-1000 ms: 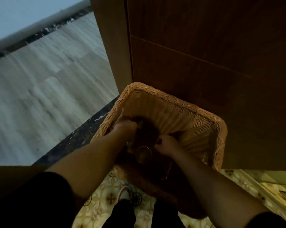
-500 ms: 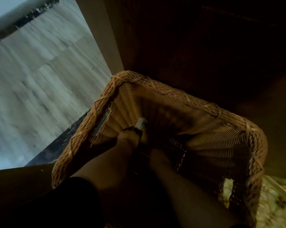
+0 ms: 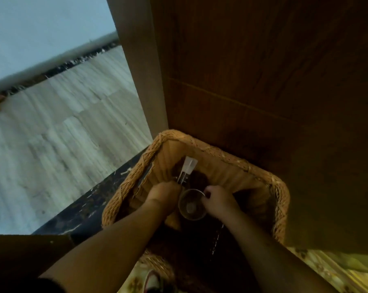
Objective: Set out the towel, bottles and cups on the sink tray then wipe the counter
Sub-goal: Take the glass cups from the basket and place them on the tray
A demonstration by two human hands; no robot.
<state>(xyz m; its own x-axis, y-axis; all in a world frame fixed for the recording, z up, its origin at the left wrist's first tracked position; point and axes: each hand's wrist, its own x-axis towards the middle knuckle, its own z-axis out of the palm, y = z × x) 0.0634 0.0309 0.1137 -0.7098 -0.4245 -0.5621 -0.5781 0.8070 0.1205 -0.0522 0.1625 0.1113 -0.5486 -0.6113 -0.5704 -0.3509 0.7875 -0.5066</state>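
Basket, wicker, square, standing on the floor against a wooden cabinet; contents in shadow. Step in hand, by judgement: fetching supplies, ahead of any setting-out; sink tray and counter not in view.

Left hand, inside the basket near its left wall, clenched round a bottle; pale pump top stands above the fist, toward the basket's far corner.

Right hand, at basket centre, pinches the rim of a clear cup; cup sits between the two hands, mouth upward, touching or nearly touching the left wrist.

Towel: not made out; a dark mass behind the cup cannot be identified.

Next move calls for lifting both items clear of the basket rim, upright, and carrying them to the tray.
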